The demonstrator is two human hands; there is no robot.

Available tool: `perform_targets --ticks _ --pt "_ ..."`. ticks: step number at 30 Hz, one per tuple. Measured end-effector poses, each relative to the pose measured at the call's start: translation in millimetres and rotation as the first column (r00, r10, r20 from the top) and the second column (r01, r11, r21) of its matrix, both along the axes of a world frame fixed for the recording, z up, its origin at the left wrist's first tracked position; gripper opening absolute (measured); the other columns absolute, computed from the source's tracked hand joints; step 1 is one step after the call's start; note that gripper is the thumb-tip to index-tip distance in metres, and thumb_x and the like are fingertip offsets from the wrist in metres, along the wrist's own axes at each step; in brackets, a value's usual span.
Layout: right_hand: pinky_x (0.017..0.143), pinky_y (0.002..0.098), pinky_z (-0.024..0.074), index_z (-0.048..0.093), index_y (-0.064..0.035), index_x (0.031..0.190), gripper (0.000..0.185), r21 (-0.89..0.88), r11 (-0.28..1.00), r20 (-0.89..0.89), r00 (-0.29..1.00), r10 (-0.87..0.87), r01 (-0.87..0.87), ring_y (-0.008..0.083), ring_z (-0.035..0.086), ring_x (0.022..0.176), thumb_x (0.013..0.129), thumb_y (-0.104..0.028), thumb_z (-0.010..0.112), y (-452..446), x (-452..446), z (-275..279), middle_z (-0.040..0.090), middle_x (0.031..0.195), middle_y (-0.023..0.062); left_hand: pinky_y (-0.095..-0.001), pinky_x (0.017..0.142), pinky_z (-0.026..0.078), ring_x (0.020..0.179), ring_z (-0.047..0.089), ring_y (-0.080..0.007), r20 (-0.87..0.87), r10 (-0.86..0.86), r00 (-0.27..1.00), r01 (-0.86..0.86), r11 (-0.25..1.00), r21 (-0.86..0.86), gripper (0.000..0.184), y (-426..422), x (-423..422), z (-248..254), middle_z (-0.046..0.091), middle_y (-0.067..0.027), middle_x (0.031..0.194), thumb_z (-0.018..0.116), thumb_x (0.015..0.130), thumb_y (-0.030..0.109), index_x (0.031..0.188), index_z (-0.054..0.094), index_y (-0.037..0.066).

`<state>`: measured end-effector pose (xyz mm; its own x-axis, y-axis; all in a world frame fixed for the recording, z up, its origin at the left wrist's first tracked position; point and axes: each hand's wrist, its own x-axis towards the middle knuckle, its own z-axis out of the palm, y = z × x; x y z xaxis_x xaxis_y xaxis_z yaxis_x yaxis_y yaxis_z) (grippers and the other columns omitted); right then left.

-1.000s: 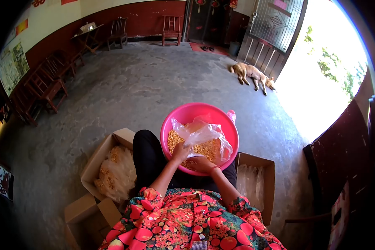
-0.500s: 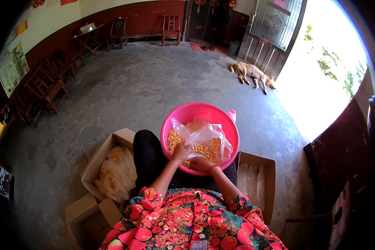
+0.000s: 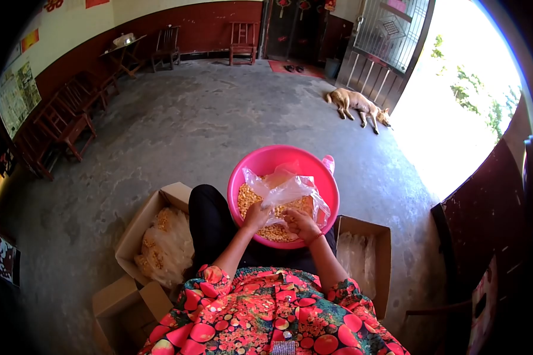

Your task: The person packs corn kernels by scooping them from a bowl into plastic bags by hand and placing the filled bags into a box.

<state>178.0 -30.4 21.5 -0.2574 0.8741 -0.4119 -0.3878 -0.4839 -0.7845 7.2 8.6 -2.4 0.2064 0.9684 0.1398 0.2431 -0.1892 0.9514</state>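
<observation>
A pink basin (image 3: 256, 161) rests on my lap, with loose yellow kernels (image 3: 249, 200) in it. Over the kernels lies a clear plastic bag (image 3: 289, 190). My left hand (image 3: 257, 217) is closed on the near left edge of this bag. My right hand (image 3: 301, 223) is raised over the kernels at the basin's near right side, beside the bag's opening. Its fingers are curled together, and what they hold is too small to make out.
Left of my legs a cardboard box (image 3: 135, 228) holds filled bags (image 3: 164, 248); another box (image 3: 115, 296) stands nearer. A box (image 3: 383, 260) with clear bags is at my right. A dog (image 3: 358, 106) lies near the doorway. Chairs (image 3: 65, 127) line the left wall.
My right hand has lifted from the kernels at the basin's near edge and moved up and right, its fingers now curled. The left hand and the bag have barely moved.
</observation>
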Motion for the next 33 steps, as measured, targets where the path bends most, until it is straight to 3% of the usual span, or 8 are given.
perform_targets --ticks 9,10,11,13,16,23,28,33 --pt "0.048 0.0203 0.0386 0.05 -0.0021 0.091 0.018 0.18 0.825 -0.168 0.843 -0.511 0.536 0.0097 0.045 0.053 0.083 -0.017 0.044 10 13 -20 0.049 0.069 0.0018 -0.0327 0.055 0.043 0.058 0.058 -0.0216 -0.016 -0.008 1.0 0.007 0.999 -0.04 0.022 2 0 -4 0.058 -0.0117 0.061 0.051 0.075 0.023 0.072 0.058 0.002" --pt "0.048 0.0203 0.0386 0.05 -0.0021 0.091 0.018 0.179 0.825 -0.167 0.843 -0.511 0.535 0.0097 0.045 0.053 0.083 -0.017 0.044 15 15 -31 0.049 0.069 0.0018 -0.0327 0.055 0.043 0.058 0.058 -0.0216 -0.016 -0.008 1.0 0.007 0.999 -0.041 0.022 3 1 -4 0.058 -0.0117 0.061 0.051 0.075 0.023 0.072 0.058 0.002" --pt "0.056 0.0211 0.0397 0.05 -0.0008 0.093 0.02 0.604 0.682 0.152 0.78 -0.607 0.413 0.0114 0.048 0.062 0.083 -0.017 0.044 23 19 -49 0.051 0.074 0.0024 -0.0312 0.054 0.043 0.057 0.058 -0.019 -0.004 0.0 1.0 0.0 0.999 -0.042 0.021 3 1 -5 0.058 -0.0105 0.06 0.051 0.075 0.019 0.07 0.058 0.0" --pt "0.065 0.022 0.0408 0.05 0.0005 0.095 0.022 0.868 0.49 0.369 0.558 -0.743 0.08 0.0132 0.051 0.071 0.082 -0.016 0.044 28 19 -60 0.053 0.08 0.003 -0.0296 0.054 0.044 0.057 0.057 -0.0163 0.008 0.01 1.0 -0.01 0.999 -0.043 0.02 3 2 -4 0.058 -0.0093 0.059 0.051 0.075 0.016 0.068 0.058 -0.001" --pt "0.075 0.0225 0.0379 0.052 0.0026 0.093 0.023 0.852 0.523 0.451 0.477 -0.755 0.022 0.0143 0.051 0.08 0.081 -0.016 0.045 24 3 -43 0.055 0.084 0.0026 -0.0295 0.054 0.044 0.057 0.057 -0.0163 0.007 -0.001 1.0 0.002 0.998 -0.061 0.02 0 1 1 0.058 -0.0095 0.06 0.051 0.074 0.016 0.068 0.057 -0.001" --pt "0.056 0.0188 0.0369 0.056 -0.0024 0.078 0.021 0.411 0.907 0.359 0.931 -0.066 -0.095 0.0056 0.047 0.061 0.082 -0.021 0.047 -7 -9 6 0.053 0.068 -0.0012 -0.0314 0.054 0.044 0.057 0.058 -0.0196 0.022 0.026 0.999 -0.025 0.999 -0.033 0.022 -1 2 1 0.058 -0.0115 0.061 0.051 0.075 0.02 0.07 0.058 0.0" --pt "0.072 0.0248 0.0421 0.057 -0.0008 0.093 0.026 0.293 0.658 0.719 0.613 0.327 -0.694 0.0122 0.053 0.08 0.081 -0.022 0.048 -3 -22 1 0.059 0.086 0.0062 -0.0333 0.055 0.044 0.059 0.058 -0.0232 0.001 0.007 1.0 -0.007 0.998 -0.066 0.024 -1 1 2 0.058 -0.0134 0.062 0.051 0.076 0.023 0.072 0.059 0.001" --pt "0.087 0.0317 0.0352 0.053 -0.005 0.105 0.033 0.274 0.51 0.888 0.418 0.191 -0.815 0.0227 0.05 0.097 0.078 -0.023 0.048 2 -23 -22 0.054 0.102 0.0133 -0.0332 0.056 0.043 0.06 0.058 -0.0238 0.022 -0.002 1.0 0.002 1.0 -0.006 0.024 2 1 -4 0.058 -0.0141 0.063 0.051 0.076 0.023 0.073 0.058 0.0"
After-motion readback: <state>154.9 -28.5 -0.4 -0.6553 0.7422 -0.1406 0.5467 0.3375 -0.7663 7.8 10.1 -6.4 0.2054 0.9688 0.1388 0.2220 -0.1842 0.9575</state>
